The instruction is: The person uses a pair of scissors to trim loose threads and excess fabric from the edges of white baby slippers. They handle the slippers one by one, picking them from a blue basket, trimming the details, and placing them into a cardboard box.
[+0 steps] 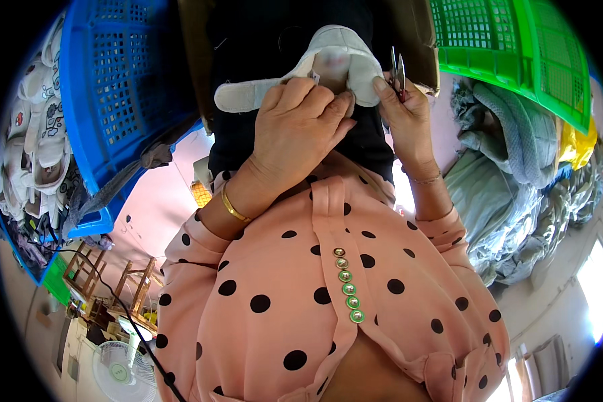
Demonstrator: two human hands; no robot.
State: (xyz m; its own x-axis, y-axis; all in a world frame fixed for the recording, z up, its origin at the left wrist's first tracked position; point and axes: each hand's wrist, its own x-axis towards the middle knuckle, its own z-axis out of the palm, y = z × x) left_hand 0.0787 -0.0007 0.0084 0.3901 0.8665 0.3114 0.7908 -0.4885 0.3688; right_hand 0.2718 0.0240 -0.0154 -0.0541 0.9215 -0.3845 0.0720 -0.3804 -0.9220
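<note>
Slipper piece held up close, snips in the other hand

Slipper piece (328, 67), white and padded, is sitting at the top centre of the view, just in front of the person's chest and against dark cloth behind it. One flap of it is sticking out to the left. The left hand (301, 127) is gripping it from below, fingers (315, 97) curled over its lower edge and clenched on the fabric. A gold bangle (233, 206) is circling that wrist.

The right hand (405, 114) is rising beside the piece on the right, its fingers closed around small metal snips (396, 70), whose blades are pointing upward and lying just beside the slipper's right edge. Whether the blades are touching the fabric cannot be told.

A pink blouse (301, 295) with black dots is filling the lower part of the view. A blue crate (120, 80) is standing at the upper left, with more white slippers (37, 134) stacked beyond it. A green crate (516, 47) is at the upper right, above a heap of grey-green cloth (509, 194). A fan (119, 368) is showing at the lower left.
</note>
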